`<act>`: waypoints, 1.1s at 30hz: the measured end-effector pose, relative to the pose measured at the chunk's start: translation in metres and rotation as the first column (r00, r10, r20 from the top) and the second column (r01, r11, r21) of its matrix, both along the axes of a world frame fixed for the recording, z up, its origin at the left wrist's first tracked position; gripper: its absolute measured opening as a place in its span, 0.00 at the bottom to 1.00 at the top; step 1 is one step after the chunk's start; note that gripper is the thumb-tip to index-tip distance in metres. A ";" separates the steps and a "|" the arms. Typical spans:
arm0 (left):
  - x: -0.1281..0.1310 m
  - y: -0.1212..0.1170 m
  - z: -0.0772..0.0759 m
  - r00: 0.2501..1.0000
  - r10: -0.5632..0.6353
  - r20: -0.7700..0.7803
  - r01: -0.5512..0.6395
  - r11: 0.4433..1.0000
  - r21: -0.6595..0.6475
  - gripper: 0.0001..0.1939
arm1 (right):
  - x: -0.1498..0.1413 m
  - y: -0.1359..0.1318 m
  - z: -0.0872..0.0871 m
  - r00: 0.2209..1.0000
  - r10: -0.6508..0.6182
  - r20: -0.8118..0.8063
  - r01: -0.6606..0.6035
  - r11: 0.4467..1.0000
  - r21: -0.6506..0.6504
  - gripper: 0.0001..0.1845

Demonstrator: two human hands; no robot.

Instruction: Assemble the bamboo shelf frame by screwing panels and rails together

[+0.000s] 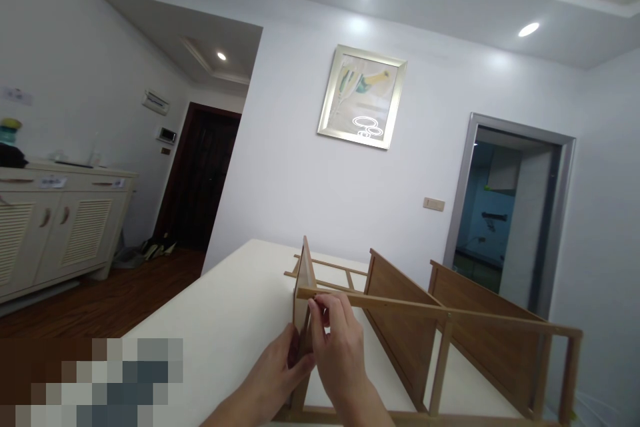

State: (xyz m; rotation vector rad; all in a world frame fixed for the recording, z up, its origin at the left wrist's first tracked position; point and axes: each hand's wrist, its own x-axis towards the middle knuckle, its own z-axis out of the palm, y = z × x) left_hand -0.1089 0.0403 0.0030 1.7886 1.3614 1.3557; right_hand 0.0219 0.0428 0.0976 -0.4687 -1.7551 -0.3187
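Wooden shelf unit (406, 343) on side, long axis crosswise; hands (341, 340) at left end.

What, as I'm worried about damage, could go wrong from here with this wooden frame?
The leftmost board might shift against the rail if the left hand loses its grip. The right hand is at the rail's end; if it holds a small piece, too hidden to confirm, that could drop onto the white table.

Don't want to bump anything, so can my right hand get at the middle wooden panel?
Probably yes: the right hand, at the end of the upper rail, has the middle panel close to its right and open space between, though that rail crosses it.
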 end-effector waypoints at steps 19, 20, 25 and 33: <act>0.000 -0.001 0.002 1.000 0.011 -0.019 -0.011 1.000 -0.011 0.20 | 0.002 -0.001 0.000 0.997 -0.078 -0.007 0.078 0.997 0.015 0.07; 0.000 -0.001 0.001 1.000 0.014 -0.019 -0.014 1.000 -0.011 0.20 | 0.001 -0.001 0.001 0.998 -0.067 -0.007 0.068 0.997 0.025 0.07; 0.001 -0.001 0.003 1.000 0.010 -0.018 -0.010 1.000 -0.007 0.20 | -0.001 -0.001 0.001 1.000 -0.022 -0.018 0.023 0.998 0.053 0.08; 0.000 0.002 -0.001 1.000 0.007 -0.007 -0.007 1.000 0.003 0.20 | -0.001 0.000 0.004 0.996 -0.088 0.014 0.086 0.993 0.080 0.06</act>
